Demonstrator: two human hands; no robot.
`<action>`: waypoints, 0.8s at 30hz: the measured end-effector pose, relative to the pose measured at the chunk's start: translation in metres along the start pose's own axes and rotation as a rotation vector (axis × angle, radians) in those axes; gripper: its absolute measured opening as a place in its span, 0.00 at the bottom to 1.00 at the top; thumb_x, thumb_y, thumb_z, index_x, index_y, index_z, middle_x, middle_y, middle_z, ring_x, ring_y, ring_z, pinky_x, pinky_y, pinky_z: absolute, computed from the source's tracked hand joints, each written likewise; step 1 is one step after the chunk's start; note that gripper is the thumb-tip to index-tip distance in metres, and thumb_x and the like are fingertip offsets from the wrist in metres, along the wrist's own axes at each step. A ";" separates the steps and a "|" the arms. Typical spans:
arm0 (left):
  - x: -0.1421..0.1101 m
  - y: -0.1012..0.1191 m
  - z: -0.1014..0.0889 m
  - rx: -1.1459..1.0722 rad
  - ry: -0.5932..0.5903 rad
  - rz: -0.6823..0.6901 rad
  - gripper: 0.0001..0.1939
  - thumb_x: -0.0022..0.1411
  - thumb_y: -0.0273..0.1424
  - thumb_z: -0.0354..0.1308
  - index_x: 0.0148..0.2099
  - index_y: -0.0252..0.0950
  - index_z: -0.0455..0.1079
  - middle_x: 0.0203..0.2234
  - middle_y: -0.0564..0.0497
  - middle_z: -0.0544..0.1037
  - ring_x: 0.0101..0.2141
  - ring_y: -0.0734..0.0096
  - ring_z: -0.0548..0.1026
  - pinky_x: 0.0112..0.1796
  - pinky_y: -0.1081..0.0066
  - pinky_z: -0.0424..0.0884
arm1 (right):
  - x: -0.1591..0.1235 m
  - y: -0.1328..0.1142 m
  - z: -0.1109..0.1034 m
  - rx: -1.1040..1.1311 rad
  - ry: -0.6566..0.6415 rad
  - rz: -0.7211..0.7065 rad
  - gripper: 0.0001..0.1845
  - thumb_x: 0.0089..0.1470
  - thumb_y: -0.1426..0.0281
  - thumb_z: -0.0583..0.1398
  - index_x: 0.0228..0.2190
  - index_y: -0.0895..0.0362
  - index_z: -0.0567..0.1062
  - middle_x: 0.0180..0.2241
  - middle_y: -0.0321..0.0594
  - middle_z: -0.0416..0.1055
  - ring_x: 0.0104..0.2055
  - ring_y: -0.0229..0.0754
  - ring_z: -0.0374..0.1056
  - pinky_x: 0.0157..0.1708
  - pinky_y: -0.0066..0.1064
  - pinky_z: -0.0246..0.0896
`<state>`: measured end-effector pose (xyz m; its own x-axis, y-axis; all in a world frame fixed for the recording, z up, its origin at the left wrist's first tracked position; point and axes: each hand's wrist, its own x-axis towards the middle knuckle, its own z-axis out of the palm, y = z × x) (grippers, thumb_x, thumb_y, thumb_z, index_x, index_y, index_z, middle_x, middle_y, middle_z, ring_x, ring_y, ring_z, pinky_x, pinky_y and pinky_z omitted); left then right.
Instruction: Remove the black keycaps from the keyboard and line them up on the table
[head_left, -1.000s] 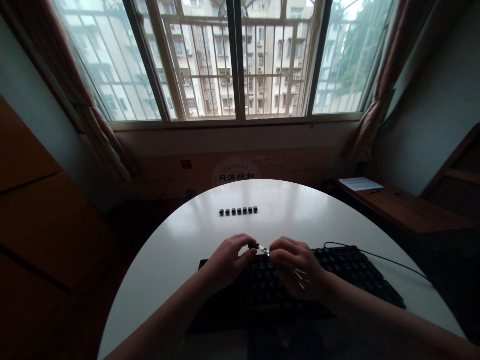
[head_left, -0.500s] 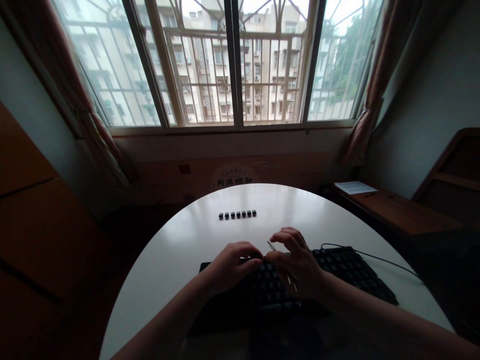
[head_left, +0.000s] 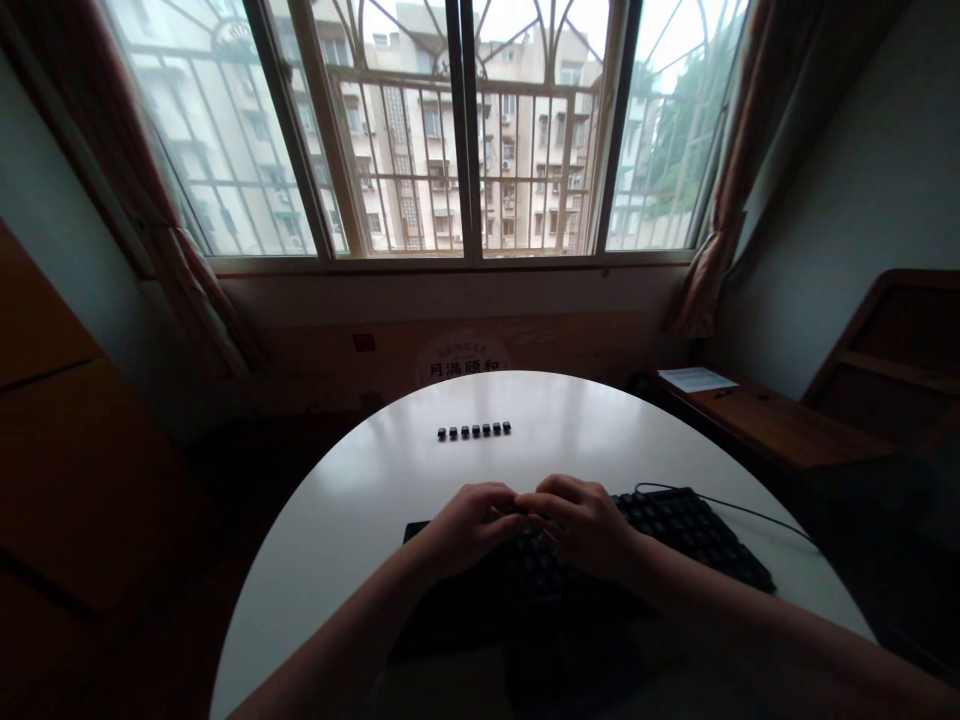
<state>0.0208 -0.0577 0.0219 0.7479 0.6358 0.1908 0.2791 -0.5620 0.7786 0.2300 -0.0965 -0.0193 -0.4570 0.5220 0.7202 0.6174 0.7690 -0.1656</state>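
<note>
A black keyboard (head_left: 690, 535) lies on the round white table (head_left: 360, 490) in front of me. Both my hands are curled over its left half, fingertips meeting near the far edge. My left hand (head_left: 466, 525) is closed in a pinch on the keys; what it grips is hidden. My right hand (head_left: 586, 520) is closed too, and a thin metal wire tool (head_left: 550, 537) glints under its palm. Further back on the table sits a short row of several small black keycaps (head_left: 474, 431), apart from both hands.
The keyboard's cable (head_left: 724, 503) runs off to the right over the table. A low wooden side table (head_left: 780, 425) with a sheet of paper (head_left: 694, 379) stands at the right. A barred window and curtains fill the far wall.
A second ago my hands were raised, pinching a black keycap and the wire tool between them. They have dropped onto the keyboard and closed together. The view has tilted slightly.
</note>
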 end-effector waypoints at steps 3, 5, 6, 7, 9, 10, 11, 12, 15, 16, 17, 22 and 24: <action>0.000 -0.001 0.001 -0.004 0.010 -0.016 0.14 0.61 0.39 0.59 0.38 0.33 0.76 0.31 0.49 0.78 0.33 0.68 0.74 0.36 0.71 0.69 | 0.000 0.000 0.001 0.013 -0.018 0.031 0.11 0.61 0.69 0.56 0.44 0.52 0.75 0.34 0.40 0.72 0.31 0.36 0.68 0.30 0.27 0.62; 0.001 -0.003 0.002 0.006 0.006 -0.014 0.14 0.61 0.40 0.59 0.38 0.33 0.76 0.31 0.49 0.78 0.33 0.68 0.74 0.36 0.71 0.70 | 0.002 -0.001 0.000 0.015 -0.051 0.030 0.11 0.62 0.68 0.56 0.44 0.53 0.75 0.34 0.40 0.72 0.31 0.37 0.68 0.30 0.27 0.61; 0.001 -0.006 0.002 0.008 0.008 -0.007 0.14 0.61 0.40 0.59 0.38 0.33 0.75 0.32 0.49 0.78 0.33 0.67 0.75 0.37 0.71 0.70 | 0.003 -0.002 -0.002 0.018 -0.069 0.035 0.11 0.62 0.68 0.55 0.43 0.53 0.75 0.35 0.41 0.72 0.31 0.37 0.68 0.30 0.27 0.61; 0.002 -0.008 0.002 0.008 0.020 0.001 0.14 0.61 0.40 0.58 0.39 0.34 0.75 0.33 0.49 0.79 0.35 0.67 0.75 0.37 0.70 0.70 | 0.004 -0.002 -0.004 0.023 -0.082 0.049 0.11 0.62 0.68 0.55 0.43 0.53 0.74 0.36 0.41 0.72 0.32 0.37 0.68 0.31 0.27 0.61; 0.004 -0.013 0.002 0.021 0.076 -0.004 0.14 0.62 0.39 0.56 0.41 0.35 0.74 0.37 0.48 0.79 0.38 0.65 0.75 0.40 0.69 0.71 | 0.009 0.000 -0.009 0.042 -0.092 0.109 0.10 0.62 0.68 0.56 0.43 0.54 0.74 0.37 0.41 0.72 0.33 0.37 0.69 0.33 0.27 0.62; 0.005 -0.015 0.001 0.052 0.117 -0.020 0.14 0.63 0.39 0.54 0.41 0.35 0.74 0.38 0.47 0.78 0.39 0.64 0.75 0.41 0.67 0.71 | 0.012 0.005 -0.011 0.048 -0.088 0.158 0.10 0.61 0.68 0.57 0.43 0.54 0.75 0.37 0.41 0.72 0.33 0.37 0.69 0.33 0.27 0.62; 0.005 -0.016 0.001 0.107 0.160 -0.041 0.13 0.64 0.39 0.53 0.41 0.35 0.74 0.39 0.47 0.78 0.41 0.62 0.75 0.42 0.65 0.71 | 0.015 0.011 -0.013 0.050 -0.086 0.213 0.09 0.60 0.68 0.58 0.42 0.54 0.75 0.36 0.41 0.73 0.32 0.36 0.69 0.33 0.26 0.62; 0.005 -0.017 0.001 0.178 0.194 -0.064 0.13 0.64 0.38 0.53 0.41 0.36 0.74 0.39 0.46 0.78 0.42 0.60 0.74 0.44 0.63 0.70 | 0.019 0.021 -0.014 0.047 -0.089 0.268 0.09 0.59 0.68 0.59 0.41 0.55 0.75 0.35 0.40 0.73 0.31 0.36 0.69 0.32 0.26 0.62; 0.004 -0.017 0.001 0.370 0.196 -0.127 0.10 0.62 0.35 0.55 0.40 0.37 0.74 0.41 0.45 0.77 0.45 0.56 0.72 0.47 0.58 0.68 | 0.034 0.061 -0.010 0.008 -0.165 0.413 0.10 0.56 0.67 0.62 0.39 0.56 0.77 0.32 0.38 0.74 0.28 0.36 0.68 0.32 0.27 0.62; 0.003 -0.016 0.002 0.408 0.169 -0.144 0.10 0.61 0.35 0.56 0.41 0.37 0.75 0.40 0.45 0.77 0.45 0.55 0.72 0.47 0.57 0.68 | 0.039 0.077 -0.006 -0.013 -0.203 0.469 0.10 0.55 0.67 0.62 0.39 0.56 0.77 0.32 0.38 0.75 0.29 0.36 0.68 0.33 0.28 0.62; 0.003 -0.015 0.003 0.435 0.138 -0.158 0.10 0.61 0.34 0.56 0.41 0.37 0.75 0.40 0.45 0.77 0.45 0.55 0.72 0.46 0.58 0.68 | 0.044 0.092 -0.001 -0.024 -0.249 0.530 0.10 0.55 0.67 0.62 0.39 0.57 0.78 0.32 0.38 0.76 0.30 0.37 0.69 0.34 0.28 0.62; 0.002 -0.017 0.008 0.499 0.066 -0.145 0.10 0.62 0.34 0.54 0.38 0.37 0.75 0.35 0.46 0.78 0.39 0.58 0.72 0.41 0.61 0.68 | 0.069 0.152 0.026 -0.056 -0.342 0.618 0.11 0.54 0.69 0.62 0.39 0.60 0.80 0.35 0.43 0.78 0.34 0.39 0.71 0.36 0.26 0.61; 0.002 -0.021 0.009 0.499 0.071 -0.135 0.10 0.62 0.35 0.53 0.39 0.38 0.75 0.35 0.46 0.78 0.39 0.58 0.72 0.41 0.61 0.68 | 0.078 0.166 0.035 -0.073 -0.385 0.644 0.12 0.53 0.69 0.62 0.38 0.60 0.80 0.35 0.43 0.78 0.35 0.40 0.71 0.35 0.26 0.61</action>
<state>0.0218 -0.0493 0.0010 0.6476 0.7445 0.1625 0.6360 -0.6455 0.4228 0.2744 0.0850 -0.0143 -0.1749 0.9626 0.2071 0.8730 0.2488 -0.4194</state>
